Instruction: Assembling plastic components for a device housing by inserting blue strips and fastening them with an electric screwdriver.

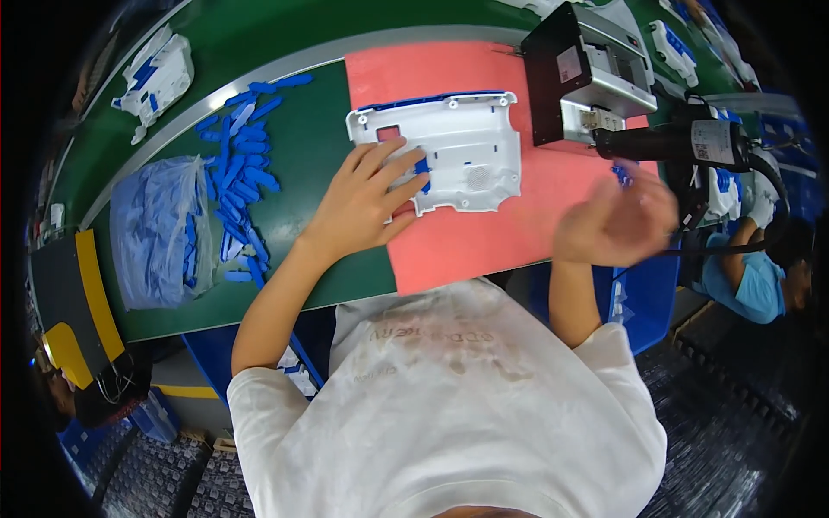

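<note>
A white plastic housing (471,164) lies with its hollow side up on the pink mat (466,246), a blue strip along its far edge. My left hand (367,194) grips its left side, fingers bent over onto the inside and thumb by the near edge. A small blue part (421,175) shows at the fingertips. My right hand (617,220) is raised over the mat's right side, smeared by motion. Something small and blue (622,175) shows at its fingers; whether they hold it I cannot tell. Just beyond is a black cylindrical power screwdriver (673,145).
Loose blue plastic strips (237,173) lie left of the mat beside a clear bag (155,233) of more. A black-and-silver screw feeder (587,82) stands at the back right. Another white housing (160,78) sits far left. A co-worker in blue (743,276) is at right.
</note>
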Tool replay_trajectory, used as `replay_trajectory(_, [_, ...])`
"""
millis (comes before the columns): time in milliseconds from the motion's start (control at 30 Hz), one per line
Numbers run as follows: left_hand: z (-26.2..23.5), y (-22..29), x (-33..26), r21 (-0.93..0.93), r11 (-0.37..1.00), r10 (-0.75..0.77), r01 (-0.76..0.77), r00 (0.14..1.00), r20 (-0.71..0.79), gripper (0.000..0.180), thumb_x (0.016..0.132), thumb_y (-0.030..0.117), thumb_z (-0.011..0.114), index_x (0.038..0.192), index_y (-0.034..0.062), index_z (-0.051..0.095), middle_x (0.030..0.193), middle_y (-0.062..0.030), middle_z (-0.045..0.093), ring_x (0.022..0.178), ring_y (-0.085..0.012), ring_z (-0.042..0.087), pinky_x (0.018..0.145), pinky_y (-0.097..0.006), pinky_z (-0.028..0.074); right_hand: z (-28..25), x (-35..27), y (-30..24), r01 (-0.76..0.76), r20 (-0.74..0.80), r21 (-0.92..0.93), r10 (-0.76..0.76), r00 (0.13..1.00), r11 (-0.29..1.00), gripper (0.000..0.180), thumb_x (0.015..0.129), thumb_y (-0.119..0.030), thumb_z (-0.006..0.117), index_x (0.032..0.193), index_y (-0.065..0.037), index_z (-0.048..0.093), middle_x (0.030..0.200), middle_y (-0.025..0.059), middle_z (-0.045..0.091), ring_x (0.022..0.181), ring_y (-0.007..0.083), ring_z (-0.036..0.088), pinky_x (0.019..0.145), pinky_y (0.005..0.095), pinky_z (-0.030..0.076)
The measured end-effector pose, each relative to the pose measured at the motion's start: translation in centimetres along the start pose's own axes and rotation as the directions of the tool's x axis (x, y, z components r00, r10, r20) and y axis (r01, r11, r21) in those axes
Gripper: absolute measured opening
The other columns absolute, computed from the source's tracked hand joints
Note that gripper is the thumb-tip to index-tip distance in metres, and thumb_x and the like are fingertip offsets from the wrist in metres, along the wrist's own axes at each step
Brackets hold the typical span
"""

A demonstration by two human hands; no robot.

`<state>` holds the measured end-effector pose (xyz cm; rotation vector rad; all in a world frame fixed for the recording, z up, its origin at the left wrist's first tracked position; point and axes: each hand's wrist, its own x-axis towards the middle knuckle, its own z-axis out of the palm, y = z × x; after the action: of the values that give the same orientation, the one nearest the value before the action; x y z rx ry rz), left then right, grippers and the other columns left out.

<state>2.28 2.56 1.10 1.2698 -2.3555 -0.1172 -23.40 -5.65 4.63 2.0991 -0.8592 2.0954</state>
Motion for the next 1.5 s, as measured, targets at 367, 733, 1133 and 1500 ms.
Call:
replay_trajectory(367, [1.7, -0.1, 1.2, -0.114, 0.993, -0.016, 0.003, 0.994, -0.108, 0.044, 0.062, 0.013, 0.076, 0.106, 0.0064, 0.069, 0.126, -0.0128, 0.059, 0.119, -0.0339, 0.054, 0.099, -0.047, 0.044, -4.4, 6.1, 5.5, -0.236, -0.093, 0.47, 0.313, 0.945, 0.851, 0.06, 0.083, 0.007, 0.059, 0.136, 0.0, 0.031, 0.072, 0.0086, 0.056, 0.058, 0.0205, 0.06, 0.06, 0.0422, 0.056])
replay_trajectory(733, [2.9, -0.1, 3.2, -0.114, 0.993, -0.005, -0.011, 0.991, -0.134, 0.044, 0.062, 0.011, 0.077, 0.104, 0.0047, 0.07, 0.124, -0.0138, 0.06, 0.117, -0.0341, 0.056, 0.096, -0.046, 0.047, -2.1, 6.2, 8.4, -0.373, 0.104, 0.372, 0.361, 0.927, 0.85, 0.055, 0.078, 0.011, 0.061, 0.127, 0.008, 0.036, 0.058, 0.0047, 0.055, 0.047, 0.0133, 0.054, 0.049, 0.0261, 0.044])
replay_trajectory(1133, [3.3, -0.5, 2.8, -0.099, 0.995, 0.006, -0.02, 0.991, -0.135, 0.043, 0.065, 0.016, 0.077, 0.106, 0.0063, 0.068, 0.122, -0.0102, 0.06, 0.118, -0.0323, 0.054, 0.097, -0.044, 0.047, 1.8, 5.5, 0.4, -0.328, 0.031, 0.647, 0.406, 0.913, 0.689, 0.061, 0.08, 0.006, 0.065, 0.131, 0.009, 0.03, 0.06, 0.0057, 0.058, 0.048, 0.0117, 0.056, 0.049, 0.0258, 0.048])
replay_trajectory(1500, [3.6, -0.8, 2.2, -0.19, 0.981, -0.067, 0.03, 0.979, -0.193, 0.042, 0.063, 0.014, 0.077, 0.104, 0.0053, 0.069, 0.12, -0.008, 0.06, 0.117, -0.0313, 0.054, 0.091, -0.042, 0.051, 11.0, 1.2, -2.1, -0.431, 0.296, 0.537, 0.317, 0.901, 0.725, 0.068, 0.076, 0.013, 0.054, 0.134, -0.002, 0.022, 0.061, 0.0088, 0.056, 0.042, 0.0151, 0.051, 0.045, 0.0297, 0.049])
